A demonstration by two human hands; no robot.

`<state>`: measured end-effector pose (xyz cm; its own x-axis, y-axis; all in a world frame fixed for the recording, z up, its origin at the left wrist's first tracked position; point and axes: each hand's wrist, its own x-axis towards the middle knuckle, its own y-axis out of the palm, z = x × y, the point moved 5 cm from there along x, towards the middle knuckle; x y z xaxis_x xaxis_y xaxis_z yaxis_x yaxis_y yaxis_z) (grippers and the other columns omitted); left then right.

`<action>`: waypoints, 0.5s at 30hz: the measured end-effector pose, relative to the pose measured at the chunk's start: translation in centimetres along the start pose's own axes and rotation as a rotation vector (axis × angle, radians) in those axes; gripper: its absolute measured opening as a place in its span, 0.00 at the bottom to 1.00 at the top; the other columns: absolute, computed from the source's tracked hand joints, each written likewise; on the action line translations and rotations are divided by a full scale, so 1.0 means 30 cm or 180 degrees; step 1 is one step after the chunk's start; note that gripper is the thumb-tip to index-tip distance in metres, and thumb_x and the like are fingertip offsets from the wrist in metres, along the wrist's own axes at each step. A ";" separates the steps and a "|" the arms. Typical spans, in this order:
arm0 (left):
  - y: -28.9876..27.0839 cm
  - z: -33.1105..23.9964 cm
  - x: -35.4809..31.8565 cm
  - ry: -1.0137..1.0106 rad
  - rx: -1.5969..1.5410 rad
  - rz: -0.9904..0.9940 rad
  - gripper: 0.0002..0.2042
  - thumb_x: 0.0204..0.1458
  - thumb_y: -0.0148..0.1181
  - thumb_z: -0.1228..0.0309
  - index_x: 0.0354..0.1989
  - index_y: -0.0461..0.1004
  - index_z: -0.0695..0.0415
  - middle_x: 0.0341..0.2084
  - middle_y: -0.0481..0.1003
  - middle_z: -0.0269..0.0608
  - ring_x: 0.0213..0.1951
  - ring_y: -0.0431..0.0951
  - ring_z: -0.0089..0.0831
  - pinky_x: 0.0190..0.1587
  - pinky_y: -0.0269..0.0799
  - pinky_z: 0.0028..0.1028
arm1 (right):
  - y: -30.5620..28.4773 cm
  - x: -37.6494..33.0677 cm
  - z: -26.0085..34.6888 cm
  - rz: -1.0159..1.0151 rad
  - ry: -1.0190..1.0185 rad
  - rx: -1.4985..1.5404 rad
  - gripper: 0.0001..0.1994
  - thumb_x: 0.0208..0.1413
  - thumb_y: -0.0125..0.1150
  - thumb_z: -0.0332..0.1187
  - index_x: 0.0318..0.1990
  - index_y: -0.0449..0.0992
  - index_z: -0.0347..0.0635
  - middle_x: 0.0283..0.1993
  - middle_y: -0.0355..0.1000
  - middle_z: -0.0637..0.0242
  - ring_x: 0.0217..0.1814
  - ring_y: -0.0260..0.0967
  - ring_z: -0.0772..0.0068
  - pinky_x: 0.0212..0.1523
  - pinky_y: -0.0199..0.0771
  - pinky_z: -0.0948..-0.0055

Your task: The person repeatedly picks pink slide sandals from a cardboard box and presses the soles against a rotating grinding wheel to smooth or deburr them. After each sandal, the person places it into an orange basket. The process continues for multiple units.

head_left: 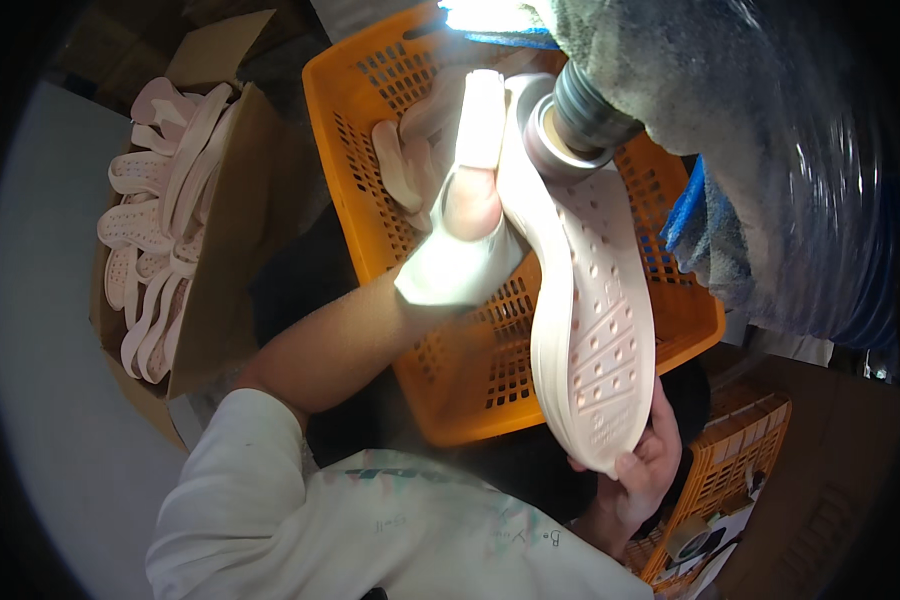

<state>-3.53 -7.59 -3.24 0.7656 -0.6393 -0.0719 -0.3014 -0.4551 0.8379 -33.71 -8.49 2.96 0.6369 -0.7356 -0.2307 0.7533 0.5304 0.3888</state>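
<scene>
A pale pink shoe sole [610,330] with a dimpled inner face is held upright over an orange crate. My right hand [650,455] grips its lower end, thumb in front. Higher up, my left hand [475,225] wears a white covering, with a white wrap round the fingers, and is closed against the sole's left edge. The sole's upper part touches or lies just behind a round pale wheel [555,150] on a dark ribbed spindle [585,105]. Glare washes out my left fingertips.
The orange crate [430,425] below holds several pale soles [400,170]. At left, a cardboard box [225,220] is piled with more soles [155,220]. Grey cloth and clear plastic sheeting [770,130] hang at upper right. Another orange crate [730,450] stands at lower right.
</scene>
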 end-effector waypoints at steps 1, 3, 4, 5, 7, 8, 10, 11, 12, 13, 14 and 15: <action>-0.009 -0.009 0.009 0.0027 0.0029 -0.0034 0.19 0.61 0.60 0.58 0.51 0.75 0.60 0.41 0.79 0.41 0.42 0.80 0.32 0.45 0.76 0.34 | 0.003 0.012 -0.006 -0.0125 0.0022 -0.0102 0.47 0.48 0.62 0.32 0.72 0.46 0.15 0.60 0.69 0.29 0.49 0.80 0.53 0.39 0.85 0.67; -0.023 -0.041 0.025 0.0102 0.0044 -0.0078 0.19 0.60 0.60 0.58 0.51 0.76 0.60 0.41 0.79 0.41 0.41 0.80 0.32 0.45 0.76 0.34 | 0.031 0.063 -0.024 -0.0229 -0.0034 -0.0136 0.49 0.46 0.64 0.38 0.71 0.48 0.14 0.54 0.74 0.33 0.34 0.83 0.61 0.26 0.84 0.75; -0.025 -0.057 0.039 0.0108 0.0076 -0.0097 0.19 0.60 0.60 0.58 0.50 0.76 0.61 0.41 0.79 0.41 0.41 0.80 0.32 0.45 0.76 0.34 | 0.053 0.113 -0.022 -0.0047 -0.0120 -0.0305 0.49 0.47 0.64 0.40 0.71 0.49 0.14 0.53 0.75 0.35 0.31 0.81 0.64 0.27 0.83 0.77; -0.027 -0.079 0.049 0.0125 0.0122 -0.0111 0.19 0.60 0.60 0.58 0.50 0.76 0.61 0.41 0.79 0.41 0.41 0.80 0.31 0.44 0.76 0.34 | 0.075 0.164 -0.029 -0.0029 -0.0216 -0.0308 0.46 0.49 0.63 0.41 0.71 0.53 0.18 0.53 0.76 0.39 0.32 0.81 0.67 0.30 0.83 0.79; -0.020 -0.123 0.068 0.0112 0.0312 -0.0039 0.19 0.60 0.60 0.58 0.50 0.76 0.61 0.40 0.79 0.41 0.41 0.80 0.31 0.44 0.76 0.34 | 0.109 0.263 -0.066 0.0114 0.0078 0.0014 0.40 0.54 0.60 0.39 0.71 0.57 0.25 0.51 0.78 0.46 0.32 0.81 0.68 0.32 0.84 0.79; -0.010 -0.150 0.074 0.0122 0.0449 0.0059 0.19 0.60 0.60 0.58 0.49 0.76 0.61 0.40 0.80 0.41 0.41 0.80 0.31 0.44 0.76 0.34 | 0.107 0.313 -0.106 -0.0202 0.0293 0.0168 0.34 0.61 0.56 0.39 0.72 0.59 0.31 0.49 0.79 0.52 0.34 0.81 0.68 0.32 0.84 0.77; -0.011 -0.248 0.079 0.0201 0.0973 0.0339 0.19 0.60 0.61 0.58 0.49 0.77 0.62 0.40 0.80 0.41 0.40 0.80 0.31 0.43 0.76 0.34 | 0.136 0.370 -0.210 0.0093 0.0677 0.0183 0.32 0.68 0.52 0.44 0.73 0.58 0.33 0.47 0.80 0.52 0.38 0.82 0.65 0.37 0.86 0.72; -0.029 -0.336 0.081 0.0424 0.1397 0.0408 0.19 0.60 0.61 0.58 0.49 0.77 0.62 0.40 0.80 0.41 0.40 0.80 0.31 0.43 0.76 0.34 | 0.148 0.377 -0.256 0.0460 0.0722 0.0047 0.31 0.69 0.51 0.45 0.72 0.59 0.33 0.46 0.80 0.51 0.39 0.82 0.62 0.40 0.87 0.70; -0.055 -0.445 0.074 0.0795 0.1895 0.0366 0.19 0.59 0.61 0.58 0.49 0.77 0.62 0.40 0.80 0.41 0.40 0.80 0.31 0.43 0.76 0.34 | 0.137 0.356 -0.304 0.0693 0.0735 -0.0718 0.31 0.68 0.54 0.43 0.72 0.60 0.33 0.46 0.81 0.52 0.41 0.82 0.62 0.42 0.86 0.70; -0.088 -0.564 0.067 0.0961 0.2458 0.0401 0.19 0.59 0.61 0.57 0.48 0.77 0.62 0.39 0.80 0.41 0.40 0.80 0.31 0.43 0.76 0.34 | 0.117 0.325 -0.340 0.0899 0.0637 -0.1476 0.32 0.67 0.58 0.42 0.72 0.61 0.33 0.45 0.81 0.52 0.42 0.82 0.62 0.43 0.84 0.70; -0.142 -0.707 0.041 0.0954 0.2983 0.0524 0.19 0.59 0.61 0.57 0.48 0.77 0.62 0.39 0.80 0.41 0.40 0.80 0.31 0.43 0.76 0.34 | 0.101 0.287 -0.389 0.1111 0.0627 -0.2118 0.31 0.66 0.61 0.40 0.70 0.63 0.31 0.44 0.81 0.53 0.42 0.82 0.62 0.43 0.83 0.70; -0.202 -0.874 0.012 0.1071 0.3488 0.0519 0.19 0.59 0.61 0.57 0.48 0.77 0.62 0.39 0.80 0.41 0.39 0.80 0.30 0.42 0.76 0.34 | 0.070 0.255 -0.428 0.1134 0.0757 -0.2795 0.30 0.64 0.63 0.38 0.68 0.66 0.29 0.43 0.82 0.53 0.43 0.81 0.63 0.44 0.82 0.69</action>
<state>13.47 11.17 5.84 0.7352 -0.6175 0.2797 -0.6155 -0.7810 -0.1064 -25.16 -7.59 -9.43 0.7946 -0.4184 -0.4399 0.3028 0.9012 -0.3101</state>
